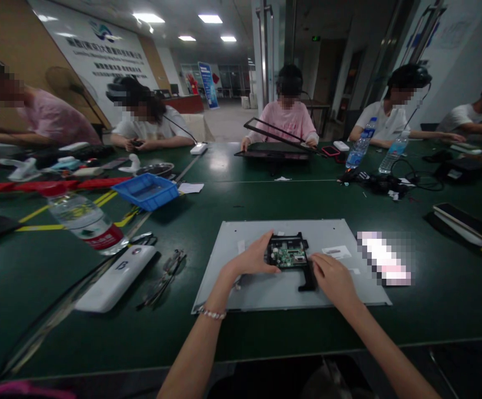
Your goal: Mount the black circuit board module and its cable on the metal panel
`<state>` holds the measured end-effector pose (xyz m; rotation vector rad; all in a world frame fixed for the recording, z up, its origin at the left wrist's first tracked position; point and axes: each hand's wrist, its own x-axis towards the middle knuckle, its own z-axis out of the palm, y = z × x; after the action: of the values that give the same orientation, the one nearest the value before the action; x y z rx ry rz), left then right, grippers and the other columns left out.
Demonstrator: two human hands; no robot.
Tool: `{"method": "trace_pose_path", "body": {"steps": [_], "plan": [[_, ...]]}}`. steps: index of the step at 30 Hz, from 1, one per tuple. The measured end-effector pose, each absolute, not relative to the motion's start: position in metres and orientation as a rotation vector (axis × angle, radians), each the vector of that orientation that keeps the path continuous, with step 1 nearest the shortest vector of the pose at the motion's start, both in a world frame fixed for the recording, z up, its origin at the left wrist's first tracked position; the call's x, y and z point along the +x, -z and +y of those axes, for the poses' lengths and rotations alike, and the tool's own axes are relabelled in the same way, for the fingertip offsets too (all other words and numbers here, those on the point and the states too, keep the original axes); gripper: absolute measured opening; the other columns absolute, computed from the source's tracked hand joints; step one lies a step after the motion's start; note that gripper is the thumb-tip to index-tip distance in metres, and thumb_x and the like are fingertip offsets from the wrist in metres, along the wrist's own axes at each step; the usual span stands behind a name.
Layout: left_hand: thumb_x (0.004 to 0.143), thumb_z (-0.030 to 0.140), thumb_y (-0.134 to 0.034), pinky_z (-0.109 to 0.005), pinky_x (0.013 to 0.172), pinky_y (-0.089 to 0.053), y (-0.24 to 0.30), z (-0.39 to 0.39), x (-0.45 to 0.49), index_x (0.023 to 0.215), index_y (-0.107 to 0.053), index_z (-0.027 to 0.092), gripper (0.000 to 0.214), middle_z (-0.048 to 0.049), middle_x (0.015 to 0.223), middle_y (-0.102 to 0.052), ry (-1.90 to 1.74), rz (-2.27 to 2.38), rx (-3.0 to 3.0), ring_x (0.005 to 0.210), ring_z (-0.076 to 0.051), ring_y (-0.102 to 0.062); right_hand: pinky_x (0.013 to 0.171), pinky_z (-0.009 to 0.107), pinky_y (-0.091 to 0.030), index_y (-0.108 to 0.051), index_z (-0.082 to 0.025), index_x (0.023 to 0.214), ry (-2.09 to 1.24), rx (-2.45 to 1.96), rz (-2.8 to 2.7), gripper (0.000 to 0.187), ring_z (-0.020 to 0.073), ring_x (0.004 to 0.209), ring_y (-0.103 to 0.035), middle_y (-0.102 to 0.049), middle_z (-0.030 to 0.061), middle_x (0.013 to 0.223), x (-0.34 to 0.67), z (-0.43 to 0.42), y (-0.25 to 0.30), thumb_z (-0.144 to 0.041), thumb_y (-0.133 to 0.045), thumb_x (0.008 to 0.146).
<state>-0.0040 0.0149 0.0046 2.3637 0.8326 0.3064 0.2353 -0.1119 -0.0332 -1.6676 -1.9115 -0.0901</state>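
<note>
A green circuit board sits inside a black plastic frame, which lies on a flat light-grey panel in front of me. My left hand grips the frame's left side, thumb at the near edge and fingers at the far edge. At the right edge of the frame, the fingers of my right hand are pinched together; whatever they hold is too small to make out. A small white label lies on the panel, right of the frame.
A white power bank, a pair of glasses and a tilted water bottle are on the left. Behind them stands a blue tray. A bright phone lies right of the panel. Across the table, a person holds a black frame.
</note>
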Motion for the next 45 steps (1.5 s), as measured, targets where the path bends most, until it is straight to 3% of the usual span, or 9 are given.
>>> {"method": "trace_pose_path", "body": {"steps": [4,7,10,14,20,25,29,37,45], "plan": [[0.061,0.051,-0.073,-0.046,0.113,-0.018,-0.013,0.011,-0.003,0.146,-0.004,0.013,0.116,-0.0181,0.152,-0.011,-0.321,0.829,2.435,0.138,-0.033,-0.015,0.093,0.038,-0.046,-0.064,-0.018,0.107,0.016,-1.64,-1.848,0.031,0.0204,0.102,-0.059,-0.065,0.0071,0.109,0.239,-0.11,0.035,-0.017,-0.04,0.086],[0.073,0.05,-0.064,-0.043,0.113,-0.02,-0.025,0.012,-0.005,0.146,-0.007,0.02,0.097,-0.0116,0.152,-0.014,-0.454,0.898,2.467,0.138,-0.028,-0.017,0.093,0.038,-0.047,-0.064,-0.019,0.107,-0.054,-1.624,-1.817,0.032,0.0205,0.102,-0.059,-0.065,0.0072,0.109,0.243,-0.108,0.036,-0.017,-0.04,0.086],[0.086,0.04,-0.049,-0.04,0.11,-0.026,-0.035,0.021,-0.017,0.141,-0.026,0.023,0.062,-0.0079,0.145,-0.031,-0.691,1.109,2.473,0.133,-0.024,-0.03,0.093,0.038,-0.047,-0.064,-0.018,0.107,-0.099,-1.605,-1.794,0.032,0.0203,0.102,-0.059,-0.065,0.0076,0.109,0.245,-0.108,0.036,-0.017,-0.04,0.085],[0.085,0.029,-0.047,-0.041,0.101,-0.037,-0.027,0.039,-0.047,0.121,-0.052,0.018,0.038,-0.0096,0.119,-0.054,-0.796,1.428,2.431,0.115,-0.025,-0.049,0.094,0.039,-0.046,-0.064,-0.018,0.107,-0.135,-1.597,-1.772,0.032,0.0205,0.103,-0.059,-0.066,0.0075,0.109,0.246,-0.108,0.034,-0.018,-0.041,0.085],[0.073,0.024,-0.055,-0.034,0.084,-0.048,0.0,0.041,-0.074,0.118,-0.056,0.017,0.045,-0.009,0.11,-0.057,-0.619,1.451,2.317,0.085,-0.019,-0.06,0.093,0.04,-0.046,-0.063,-0.019,0.108,-0.148,-1.586,-1.788,0.032,0.021,0.104,-0.059,-0.065,0.0076,0.11,0.247,-0.11,0.036,-0.019,-0.041,0.085],[0.072,0.021,-0.052,-0.028,0.074,-0.049,0.004,0.036,-0.066,0.103,-0.065,0.019,0.034,-0.004,0.091,-0.064,-0.667,1.431,2.274,0.072,-0.016,-0.061,0.094,0.04,-0.046,-0.064,-0.019,0.106,-0.148,-1.57,-1.788,0.032,0.0207,0.103,-0.059,-0.065,0.0076,0.109,0.249,-0.11,0.037,-0.018,-0.041,0.084],[0.075,0.023,-0.05,-0.029,0.073,-0.048,-0.003,0.034,-0.063,0.087,-0.069,0.018,0.023,-0.005,0.085,-0.069,-0.742,1.468,2.267,0.073,-0.018,-0.062,0.093,0.039,-0.046,-0.064,-0.018,0.105,-0.147,-1.572,-1.789,0.031,0.0207,0.103,-0.059,-0.066,0.0077,0.108,0.249,-0.11,0.037,-0.018,-0.041,0.084],[0.081,0.034,-0.05,-0.028,0.07,-0.048,-0.049,0.009,-0.063,0.087,-0.069,0.019,0.025,-0.0024,0.083,-0.071,-0.953,1.459,2.067,0.076,-0.018,-0.063,0.096,0.042,-0.044,-0.061,-0.019,0.112,-0.1,-1.526,-1.79,0.034,0.0217,0.108,-0.057,-0.064,0.0081,0.113,0.25,-0.113,0.024,-0.02,-0.039,0.086],[0.078,0.026,-0.05,-0.03,0.075,-0.048,-0.018,-0.015,-0.045,0.085,-0.068,0.019,0.02,-0.0035,0.085,-0.069,-0.853,1.442,2.147,0.077,-0.018,-0.062,0.101,0.041,-0.042,-0.056,-0.021,0.12,-0.217,-1.296,-1.927,0.037,0.0197,0.115,-0.052,-0.06,0.0074,0.121,0.194,-0.114,-0.009,-0.016,-0.039,0.087]]}}
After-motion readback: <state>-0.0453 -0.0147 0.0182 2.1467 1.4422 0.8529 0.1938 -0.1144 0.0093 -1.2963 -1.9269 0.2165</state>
